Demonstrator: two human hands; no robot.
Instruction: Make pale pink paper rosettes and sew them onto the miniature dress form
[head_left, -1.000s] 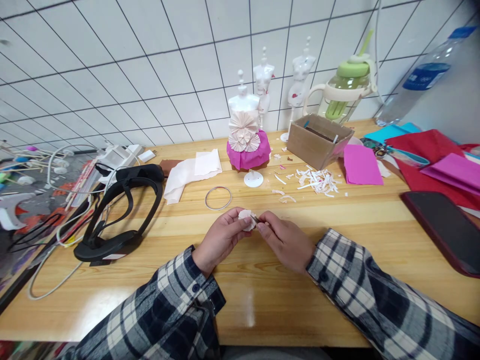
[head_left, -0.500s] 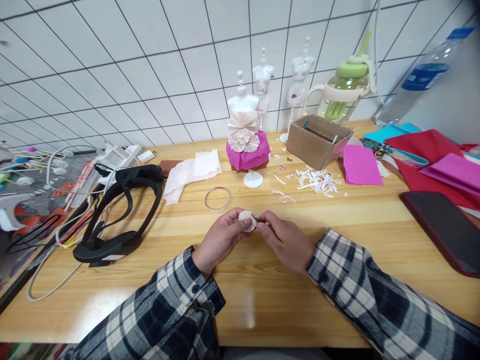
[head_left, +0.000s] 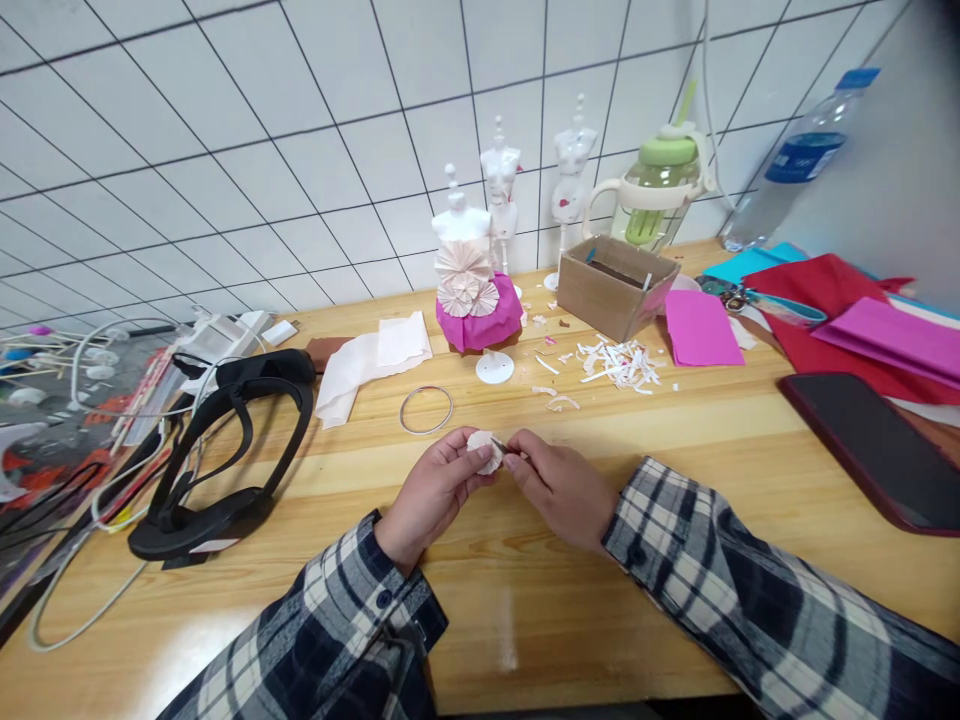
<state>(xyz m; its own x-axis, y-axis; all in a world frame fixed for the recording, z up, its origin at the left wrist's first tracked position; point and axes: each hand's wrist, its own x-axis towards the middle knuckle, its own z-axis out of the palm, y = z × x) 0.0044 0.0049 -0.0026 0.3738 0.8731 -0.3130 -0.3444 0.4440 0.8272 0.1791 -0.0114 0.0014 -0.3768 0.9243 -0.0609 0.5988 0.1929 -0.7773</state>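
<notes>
Between thumb and fingers my left hand [head_left: 439, 485] pinches a small round piece of pleated cream paper [head_left: 484, 452]. My right hand [head_left: 562, 485] is closed around a thin metal tool [head_left: 501, 447], whose tip touches the paper's right edge. Most of that tool is hidden by the fingers, so its exact kind is unclear. Beyond my hands stands a small white dress form [head_left: 459, 222], wearing pleated cream paper fans [head_left: 466, 275] over a puffed magenta skirt [head_left: 480, 322]. A thin metal ring [head_left: 426, 410] lies just past my left hand.
Cream paper strips [head_left: 367, 355] lie at the left, near a black headset frame [head_left: 259, 490] and cables. Paper shreds [head_left: 622, 366], a cardboard box [head_left: 611, 300], two more dress forms, and a green-lidded jug [head_left: 660, 190] are at the back. A phone [head_left: 877, 440] rests at right by coloured paper.
The camera view has shifted slightly, so the scene sits further left. Both hands keep their holds; the cream paper now faces up a little more, with the tool's tip still at its edge.
</notes>
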